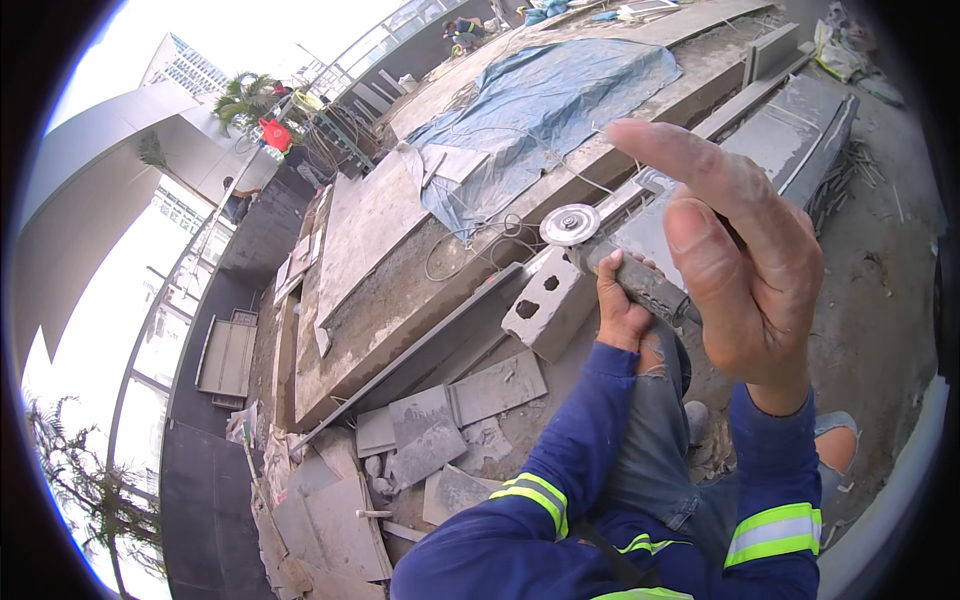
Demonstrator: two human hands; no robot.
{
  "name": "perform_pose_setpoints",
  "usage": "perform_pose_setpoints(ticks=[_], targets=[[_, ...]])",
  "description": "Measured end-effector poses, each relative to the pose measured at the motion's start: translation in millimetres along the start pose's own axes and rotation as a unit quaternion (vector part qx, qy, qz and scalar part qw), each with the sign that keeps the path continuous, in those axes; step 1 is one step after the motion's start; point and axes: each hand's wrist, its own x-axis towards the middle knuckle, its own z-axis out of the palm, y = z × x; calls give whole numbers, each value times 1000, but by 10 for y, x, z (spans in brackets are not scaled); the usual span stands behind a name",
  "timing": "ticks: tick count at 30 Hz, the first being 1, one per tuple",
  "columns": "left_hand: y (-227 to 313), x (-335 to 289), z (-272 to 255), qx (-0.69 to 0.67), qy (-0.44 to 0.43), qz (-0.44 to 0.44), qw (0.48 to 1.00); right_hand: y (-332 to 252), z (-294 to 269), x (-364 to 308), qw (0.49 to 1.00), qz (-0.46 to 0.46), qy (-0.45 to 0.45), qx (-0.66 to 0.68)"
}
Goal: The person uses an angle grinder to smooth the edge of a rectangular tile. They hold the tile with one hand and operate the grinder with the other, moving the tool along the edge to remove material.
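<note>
My left hand point(624, 300) is wrapped round the dark body of an angle grinder point(655, 292), in front of my knee. The grinder's round, pale disc point(570, 225) points away from me, just above a grey hollow concrete block point(545, 308) with holes in its end. I cannot tell if the disc is spinning. Close to the camera, my right hand point(750, 255) is raised with its index finger stretched to the left and the thumb below it, apart. Nothing shows in it; its other fingers are partly hidden. Whitish dust marks the fingers.
Long grey slabs point(800, 135) lie to the right of the grinder. A loose cord point(470, 255) curls beyond the block. Broken grey tiles point(425, 425) cover the ground at left. A blue tarp point(555, 95) lies on the raised concrete. Other people point(290, 150) work farther off.
</note>
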Motion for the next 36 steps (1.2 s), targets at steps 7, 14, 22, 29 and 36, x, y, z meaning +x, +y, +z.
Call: perform_pose_setpoints(ticks=[7, 14, 22, 29, 36], targets=[[43, -61, -44, 22, 32, 2, 999, 674, -592, -1246, 911, 411, -11, -33], [-71, -41, 32, 33, 34, -7, 999, 1014, -1014, -1655, 913, 403, 50, -34], [-148, -27, 59, 46, 32, -20, 998, 920, -934, -1601, 895, 437, 11, -86], [-167, -31, 62, 50, 24, -31, 998, 902, -804, -1560, 890, 443, -32, -101], [-211, -54, 90, 73, 18, -24, 997, 977, -577, -1609, 899, 419, -81, -100]])
